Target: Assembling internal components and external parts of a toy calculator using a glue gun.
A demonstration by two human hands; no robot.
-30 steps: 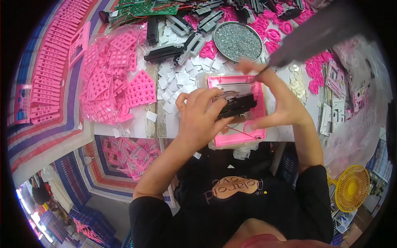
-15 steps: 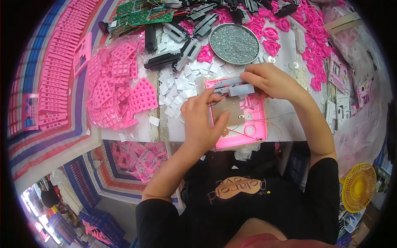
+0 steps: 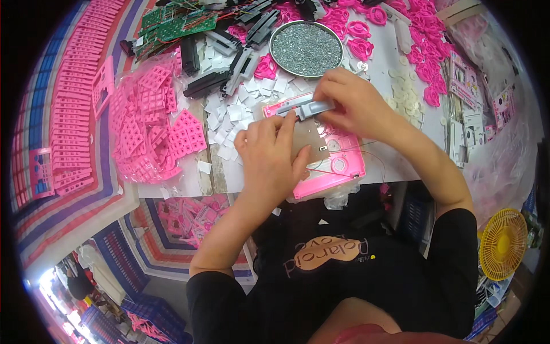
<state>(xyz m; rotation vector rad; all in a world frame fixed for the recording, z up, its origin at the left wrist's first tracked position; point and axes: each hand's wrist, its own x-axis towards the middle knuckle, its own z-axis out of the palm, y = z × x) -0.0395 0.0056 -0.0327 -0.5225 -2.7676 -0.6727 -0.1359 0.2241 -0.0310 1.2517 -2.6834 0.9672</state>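
Note:
A shallow pink plastic case (image 3: 339, 184) lies in front of me at the table's near edge, with a brown flat board (image 3: 309, 140) and thin wires inside. Along its far side is a tilted grey plastic part (image 3: 315, 109), long and narrow. My right hand (image 3: 349, 103) pinches the right end of this part between thumb and fingers. My left hand (image 3: 267, 150) holds the left side of the case, its thumb over the board and its index fingertip against the grey part. The case's left edge is hidden under that hand.
Beyond the case stands a round metal tray (image 3: 306, 49) of small metal pieces. White square pads (image 3: 228, 121) and a bag of pink keypad pieces (image 3: 146, 123) lie left. Grey-black parts (image 3: 207, 83) and green circuit boards (image 3: 177, 23) are at the back; pink rings (image 3: 427, 71) at right.
The grey part has tilted, its right end still in my right hand. My left fingers have straightened and lie closer to the case. The whole view has shifted slightly.

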